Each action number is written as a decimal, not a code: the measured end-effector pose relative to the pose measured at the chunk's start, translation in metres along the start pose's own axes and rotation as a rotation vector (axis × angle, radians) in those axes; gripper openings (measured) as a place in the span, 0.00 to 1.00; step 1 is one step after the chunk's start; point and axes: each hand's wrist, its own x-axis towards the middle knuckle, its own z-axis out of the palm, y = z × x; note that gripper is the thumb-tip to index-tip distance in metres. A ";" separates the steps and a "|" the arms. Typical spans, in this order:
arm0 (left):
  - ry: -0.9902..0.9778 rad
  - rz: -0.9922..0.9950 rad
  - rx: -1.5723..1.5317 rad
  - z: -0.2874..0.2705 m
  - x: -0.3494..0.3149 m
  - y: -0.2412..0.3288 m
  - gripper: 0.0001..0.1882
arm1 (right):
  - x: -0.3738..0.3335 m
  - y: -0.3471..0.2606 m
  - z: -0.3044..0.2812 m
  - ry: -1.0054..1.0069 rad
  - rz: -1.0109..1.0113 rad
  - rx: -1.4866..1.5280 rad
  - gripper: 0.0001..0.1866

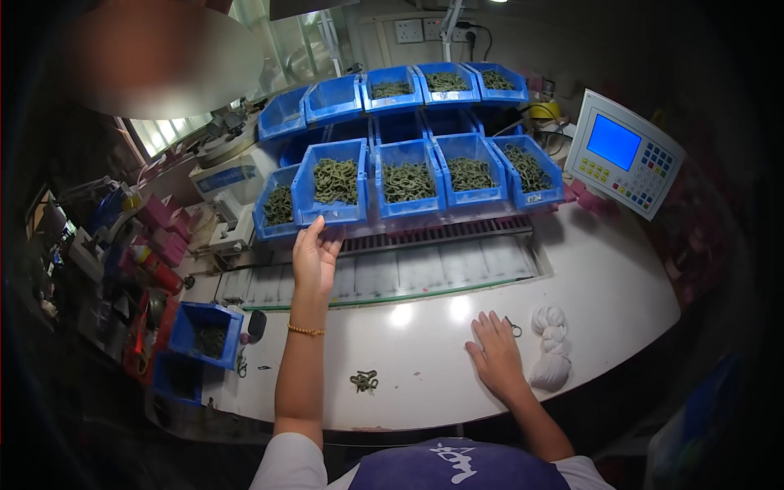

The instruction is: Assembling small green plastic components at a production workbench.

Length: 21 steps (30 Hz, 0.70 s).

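Observation:
My left hand (317, 260) reaches forward and grips the lower front edge of a blue bin (332, 216). The bin, heaped with small olive-green looped pieces (336, 180), sits forward of its neighbours and overlaps the bin on its left. On the white table, my right hand (496, 353) lies palm down with the fingers spread. A thin dark loop (514, 327) shows just beyond its fingertips; its kind is unclear. Between my forearms lies a small pile of olive-green looped pieces (364, 380).
Behind stand two tiers of blue bins (408, 196), several holding olive-green pieces. A keypad unit with a blue screen (627, 153) is at the right. A knotted white cloth (552, 347) lies beside my right hand. More blue bins (206, 333) hang at the left edge near scissors (242, 362).

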 end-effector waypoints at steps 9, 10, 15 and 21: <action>-0.035 -0.002 0.146 -0.030 -0.150 0.002 0.10 | -0.030 -0.001 0.024 0.031 0.007 0.120 0.20; -0.050 -0.042 0.169 -0.040 -0.160 -0.004 0.10 | -0.025 0.001 0.033 0.036 -0.005 0.180 0.20; -0.073 -0.305 0.299 -0.101 -0.174 -0.051 0.07 | -0.019 0.030 0.098 0.328 0.160 0.502 0.11; -0.153 -0.497 0.430 -0.163 -0.152 -0.095 0.06 | -0.004 0.038 0.113 0.360 0.185 0.622 0.15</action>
